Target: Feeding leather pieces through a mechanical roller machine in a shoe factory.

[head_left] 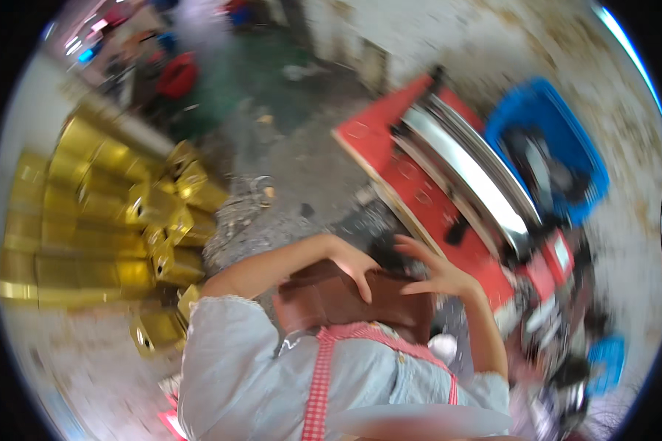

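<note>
My left hand [355,267] hovers over a smooth brown surface [305,300] close to my body, thumb and fingers apart, holding nothing. My right hand [443,275] is raised to its right, fingers spread and also holding nothing. What the brown thing is I cannot make out; my hands hide part of it. Beyond my right hand stands a red-topped table [412,176], tilted in view. Long shiny metal sheets [485,187] lie on it in a stack. A small dark object [457,231] rests near the table's near part.
Gold-coloured metal tins [88,220] are stacked high at the left, with loose ones [162,331] beside them. A blue basket [596,162] with dark items stands against the stained wall at the right. Scraps litter the grey floor [294,176]. A red container [177,76] is far off.
</note>
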A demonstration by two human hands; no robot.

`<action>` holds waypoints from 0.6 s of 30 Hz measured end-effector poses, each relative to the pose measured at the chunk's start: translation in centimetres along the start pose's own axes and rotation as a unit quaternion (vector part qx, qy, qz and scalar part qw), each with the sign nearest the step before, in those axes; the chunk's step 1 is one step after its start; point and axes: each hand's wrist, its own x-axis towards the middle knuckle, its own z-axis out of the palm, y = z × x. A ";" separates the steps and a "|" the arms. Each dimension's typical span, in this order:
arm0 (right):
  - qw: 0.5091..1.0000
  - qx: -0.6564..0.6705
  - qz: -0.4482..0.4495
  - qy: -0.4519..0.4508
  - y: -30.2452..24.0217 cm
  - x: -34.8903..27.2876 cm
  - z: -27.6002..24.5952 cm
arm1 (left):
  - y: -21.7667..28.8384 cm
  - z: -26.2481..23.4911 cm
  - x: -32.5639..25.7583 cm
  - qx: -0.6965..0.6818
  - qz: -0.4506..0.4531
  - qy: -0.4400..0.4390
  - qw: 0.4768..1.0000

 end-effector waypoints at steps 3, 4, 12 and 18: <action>0.990 -0.034 0.114 -0.075 3.7 -1.7 0.7 | 4.7 -2.7 3.0 0.077 -0.094 -0.057 0.991; 0.987 -0.021 0.134 -0.081 4.5 -2.5 0.5 | 5.6 -2.9 3.7 0.042 -0.123 -0.056 0.990; 0.981 0.047 0.168 0.079 10.5 -7.9 -5.0 | 7.2 -11.7 4.5 0.051 -0.140 -0.016 0.989; 0.971 0.090 0.168 0.142 15.9 -7.2 -12.1 | 9.4 -18.9 8.2 0.176 -0.110 0.124 0.970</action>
